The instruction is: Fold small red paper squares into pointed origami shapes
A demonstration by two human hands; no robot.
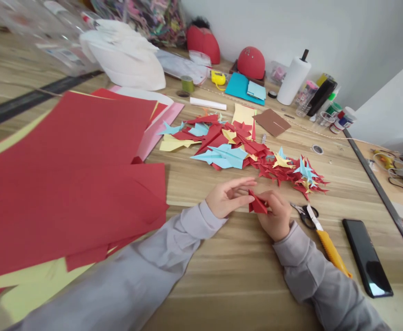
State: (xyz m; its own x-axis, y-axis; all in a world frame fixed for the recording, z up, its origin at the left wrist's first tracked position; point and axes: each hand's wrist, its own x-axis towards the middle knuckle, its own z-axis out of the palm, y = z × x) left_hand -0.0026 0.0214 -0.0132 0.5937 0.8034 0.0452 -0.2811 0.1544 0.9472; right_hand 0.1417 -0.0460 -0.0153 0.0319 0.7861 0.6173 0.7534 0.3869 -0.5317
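A small folded piece of red paper sits in the pinch of my right hand, above the wooden table. My left hand is beside it on the left, fingers stretched out and apart from the thumb. The left thumb tip meets the edge of the folded paper. Just beyond both hands lies a long heap of folded paper shapes, mostly red with some blue and yellow. A blue paper plane rests at the near side of this heap.
Large red sheets cover the left side, over yellow ones. Black scissors, an orange-handled cutter knife with its blade out and a phone lie right. Brown paper, a yellow tape measure and bottles are farther back.
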